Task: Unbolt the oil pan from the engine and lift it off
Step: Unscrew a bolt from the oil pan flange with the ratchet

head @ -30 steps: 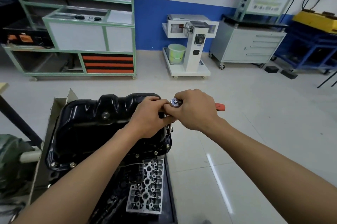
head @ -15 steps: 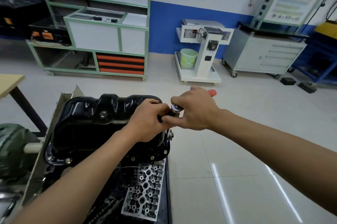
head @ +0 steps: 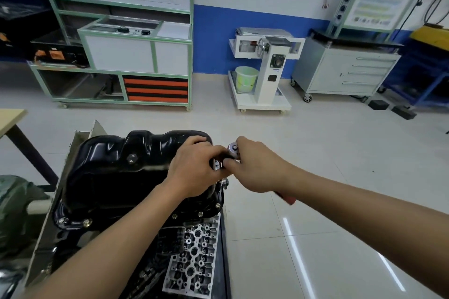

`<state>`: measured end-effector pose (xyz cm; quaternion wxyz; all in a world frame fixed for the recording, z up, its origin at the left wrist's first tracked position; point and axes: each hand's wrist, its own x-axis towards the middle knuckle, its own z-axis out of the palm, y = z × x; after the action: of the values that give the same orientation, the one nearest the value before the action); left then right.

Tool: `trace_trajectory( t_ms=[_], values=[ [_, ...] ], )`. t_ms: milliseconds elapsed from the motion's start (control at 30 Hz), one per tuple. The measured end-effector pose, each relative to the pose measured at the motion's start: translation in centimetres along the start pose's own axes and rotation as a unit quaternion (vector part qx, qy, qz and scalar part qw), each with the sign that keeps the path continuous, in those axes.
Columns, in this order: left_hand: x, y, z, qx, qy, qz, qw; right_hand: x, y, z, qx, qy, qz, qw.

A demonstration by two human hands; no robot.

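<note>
Nearest to me, the engine [head: 192, 262] sits upside down on its stand, pale aluminium casting toward the camera. The black oil pan [head: 109, 167] is seated on top of it. Along the pan's near edge I can see several flange bolts [head: 200, 213] still in place, so the pan is not ready to lift.

Over the pan's right rim, both hands meet on the ratchet wrench [head: 232, 147]. My left hand [head: 192, 170] is curled round the drive end just below the ratchet head, steadying it on a fastener that the fingers hide. My right hand [head: 257, 167] is wrapped round the handle close to the head.

What has changed is the handle. A second ago its red grip [head: 288, 199] pointed out to the right, and half a second ago it pointed away from me. Now it pokes out under the right wrist, angled back toward me. I cannot tell whether that last sweep was a working stroke or the ratchet's return. Either way, I read this as mid-loosening on a right-side bolt, early in the job.

Further off, across the tiled floor, a white trolley stand [head: 264, 75] with a green bucket [head: 245, 78] stands against the blue wall.
</note>
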<state>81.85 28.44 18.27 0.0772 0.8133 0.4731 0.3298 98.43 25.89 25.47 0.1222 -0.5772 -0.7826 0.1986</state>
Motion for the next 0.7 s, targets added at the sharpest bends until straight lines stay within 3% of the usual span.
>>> trace_trajectory(
  t_ms=[100,167,300,467,700],
  values=[
    [0.0,0.0,0.0,0.012,0.001,0.000,1.000,-0.2,-0.7,0.0,0.199,-0.050,0.065,0.977],
    [-0.1,0.2,0.0,0.013,0.012,0.007,1.000,-0.4,-1.0,0.3,0.237,-0.050,0.085,0.966],
    [-0.2,0.5,-0.3,0.003,0.017,0.017,1.000,-0.5,-1.0,1.0,0.049,0.041,0.066,0.996],
    [-0.2,0.0,-0.8,0.014,-0.010,0.045,0.999,-0.1,-0.6,0.7,-0.169,0.139,-0.054,0.974],
    [0.2,-0.5,-0.6,0.048,-0.076,0.054,0.994,2.8,1.1,-1.9,-0.299,0.085,-0.265,0.913]
  ],
)
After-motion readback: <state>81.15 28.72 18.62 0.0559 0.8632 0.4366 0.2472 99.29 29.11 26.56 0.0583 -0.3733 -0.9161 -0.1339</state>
